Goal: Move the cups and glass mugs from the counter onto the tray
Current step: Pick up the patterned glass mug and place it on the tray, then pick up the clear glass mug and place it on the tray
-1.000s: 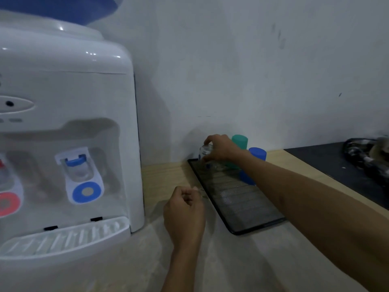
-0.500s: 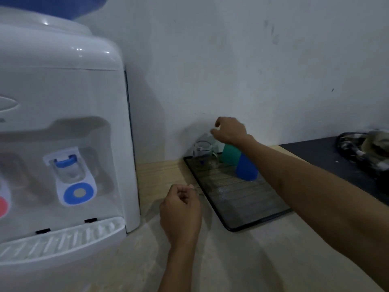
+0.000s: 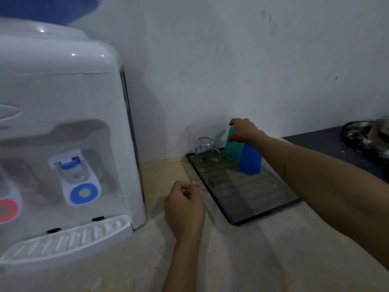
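Left of the tray (image 3: 242,199) stands a dispenser (image 3: 63,144). On the tray's far end sit the blue cup (image 3: 250,160), the green cup (image 3: 231,149) under the right hand's (image 3: 244,130) curled fingers, and a mug (image 3: 205,151). The left hand (image 3: 184,209), fisted, rests beside the tray; whether it holds anything is unclear.

The tray (image 3: 248,199) is black-rimmed with a dark grey mesh bed crossed by paler stripes. On it, at its far end, a clear glass mug (image 3: 205,151) bears a small blue mark, a teal cup (image 3: 231,149) stands beside it, and a bright blue cup (image 3: 250,160) sits nearer. Left of the tray, the water dispenser (image 3: 63,133) is white, with one blue tap (image 3: 79,178) and one red tap (image 3: 6,209), under a dark blue bottle (image 3: 48,7). The tabletop (image 3: 164,171) is pale wood beside the tray, black to its right. The wall (image 3: 231,60) is off-white with dark smudges.
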Demonstrator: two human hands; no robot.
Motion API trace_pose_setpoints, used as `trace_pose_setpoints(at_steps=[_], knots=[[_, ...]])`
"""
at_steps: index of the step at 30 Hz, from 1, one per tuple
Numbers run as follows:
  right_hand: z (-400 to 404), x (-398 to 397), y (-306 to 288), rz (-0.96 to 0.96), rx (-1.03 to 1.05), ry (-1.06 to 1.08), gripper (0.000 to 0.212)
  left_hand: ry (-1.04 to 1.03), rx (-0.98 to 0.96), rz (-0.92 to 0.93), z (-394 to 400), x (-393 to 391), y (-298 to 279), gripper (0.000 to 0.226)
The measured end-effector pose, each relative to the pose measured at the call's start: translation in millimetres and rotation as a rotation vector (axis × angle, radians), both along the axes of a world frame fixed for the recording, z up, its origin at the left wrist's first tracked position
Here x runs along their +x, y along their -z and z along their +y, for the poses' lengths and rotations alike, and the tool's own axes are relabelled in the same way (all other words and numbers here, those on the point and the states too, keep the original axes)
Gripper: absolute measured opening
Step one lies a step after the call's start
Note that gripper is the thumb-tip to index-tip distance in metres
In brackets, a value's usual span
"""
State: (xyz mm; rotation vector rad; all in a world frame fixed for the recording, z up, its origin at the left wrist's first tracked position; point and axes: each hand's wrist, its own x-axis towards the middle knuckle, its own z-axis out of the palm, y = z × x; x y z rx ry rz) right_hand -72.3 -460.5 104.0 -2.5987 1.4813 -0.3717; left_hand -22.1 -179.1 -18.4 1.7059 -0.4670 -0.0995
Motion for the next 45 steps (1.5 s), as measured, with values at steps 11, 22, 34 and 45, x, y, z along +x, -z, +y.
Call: trace_pose_setpoints(at_steps=[11, 22, 34, 45], knots=[[96.8, -33.1, -9.7, -0.247, -0.374, -0.202, 0.069, 0.016, 0.012, 0.006, 3.6, -1.4, -3.6, 0.021], [249.4, -55.6, 43.5, -0.587, -0.237, -0.608, 0.04, 0.167, -0.12, -0.109, 66.2, -5.6, -7.6, 0.007], [336.7, -1.3, 85.4, -0.881, -0.007, -0.649, 0.031, 0.109, 0.014, -0.535, 180.9, 22.6, -21.9, 0.011], [380.2, 23.2, 111.8, -0.924, 0.103, -0.732, 0.037, -0.13, 0.087, -0.719, 257.4, 50.3, -15.5, 0.006]])
